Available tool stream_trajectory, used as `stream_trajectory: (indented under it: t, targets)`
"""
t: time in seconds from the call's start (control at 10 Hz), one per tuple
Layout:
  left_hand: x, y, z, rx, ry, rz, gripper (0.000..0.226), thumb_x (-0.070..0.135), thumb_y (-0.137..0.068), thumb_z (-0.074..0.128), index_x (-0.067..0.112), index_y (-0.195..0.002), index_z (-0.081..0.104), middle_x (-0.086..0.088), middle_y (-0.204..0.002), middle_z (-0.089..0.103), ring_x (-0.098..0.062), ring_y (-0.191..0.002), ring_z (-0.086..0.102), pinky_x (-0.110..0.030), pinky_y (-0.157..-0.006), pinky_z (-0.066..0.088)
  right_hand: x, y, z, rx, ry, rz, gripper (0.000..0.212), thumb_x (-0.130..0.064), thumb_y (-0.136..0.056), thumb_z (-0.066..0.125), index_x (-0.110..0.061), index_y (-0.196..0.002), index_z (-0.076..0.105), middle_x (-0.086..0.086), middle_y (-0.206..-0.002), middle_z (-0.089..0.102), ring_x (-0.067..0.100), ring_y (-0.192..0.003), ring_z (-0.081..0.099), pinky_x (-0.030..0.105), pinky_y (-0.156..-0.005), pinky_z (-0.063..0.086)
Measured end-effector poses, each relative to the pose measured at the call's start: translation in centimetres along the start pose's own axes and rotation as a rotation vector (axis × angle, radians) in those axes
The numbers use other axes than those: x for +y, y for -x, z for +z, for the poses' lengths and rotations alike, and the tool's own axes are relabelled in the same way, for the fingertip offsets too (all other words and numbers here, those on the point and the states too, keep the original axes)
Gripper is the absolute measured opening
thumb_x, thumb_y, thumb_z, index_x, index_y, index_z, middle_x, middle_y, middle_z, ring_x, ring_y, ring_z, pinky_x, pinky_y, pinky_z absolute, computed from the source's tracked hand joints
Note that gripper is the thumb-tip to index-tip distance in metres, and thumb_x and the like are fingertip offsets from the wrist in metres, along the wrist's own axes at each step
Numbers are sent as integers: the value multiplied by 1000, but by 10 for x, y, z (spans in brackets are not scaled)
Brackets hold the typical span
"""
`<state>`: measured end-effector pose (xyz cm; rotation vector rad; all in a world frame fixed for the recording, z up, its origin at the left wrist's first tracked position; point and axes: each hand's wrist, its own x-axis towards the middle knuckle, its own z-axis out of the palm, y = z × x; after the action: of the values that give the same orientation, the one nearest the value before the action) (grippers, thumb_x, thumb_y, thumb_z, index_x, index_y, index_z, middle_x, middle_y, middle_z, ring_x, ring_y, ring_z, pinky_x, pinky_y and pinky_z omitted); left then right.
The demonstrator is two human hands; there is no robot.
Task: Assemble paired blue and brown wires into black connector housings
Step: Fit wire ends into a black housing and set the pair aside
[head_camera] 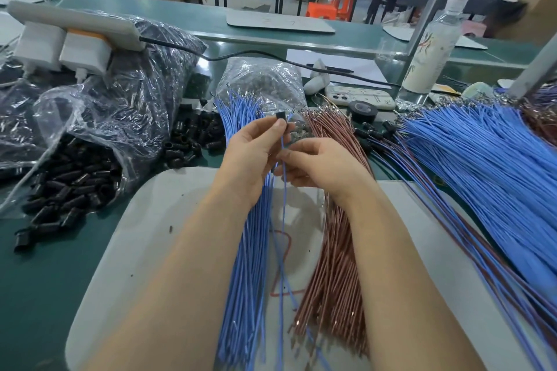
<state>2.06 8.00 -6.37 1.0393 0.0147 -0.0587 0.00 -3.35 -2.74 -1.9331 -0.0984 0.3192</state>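
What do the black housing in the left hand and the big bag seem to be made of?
Black housing: probably moulded plastic, matt, uniformly dark; small, so unsure. Bag: thin clear plastic film, glossy; it crinkles, glints and shows its contents.

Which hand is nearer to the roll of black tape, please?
Right. The right hand is just left of the tape roll, toward the person; the left hand is farther left.

Left hand (256,147) and right hand (316,163) are showing bare, nails looking short and plain. Back from the grip, left forearm (180,250) and right forearm (391,250) are running uncovered right down to the edge of view.
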Motion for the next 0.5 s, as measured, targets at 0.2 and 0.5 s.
stream_trajectory:
  t: [0.2,0.5]
  targets:
    - [1,2,2,9,-6,4,17,14,-96,47,20,-81,53,16,-52,63,5,-54,61,-11,-54,46,0,-4,11,85,-285,-17,31,-3,-98,45,18,-122,50,3,-68,47,10,-59,45,13,-54,39]
    - [2,2,2,55,-2,10,16,13,-95,48,20,-81,54,16,-52,63,4,-54,60,-11,-53,45,3,-7,10,166,1,-137,27,-9,-97,50,7,-118,58,-1,-81,48,-1,-63,41,9,-58,38]
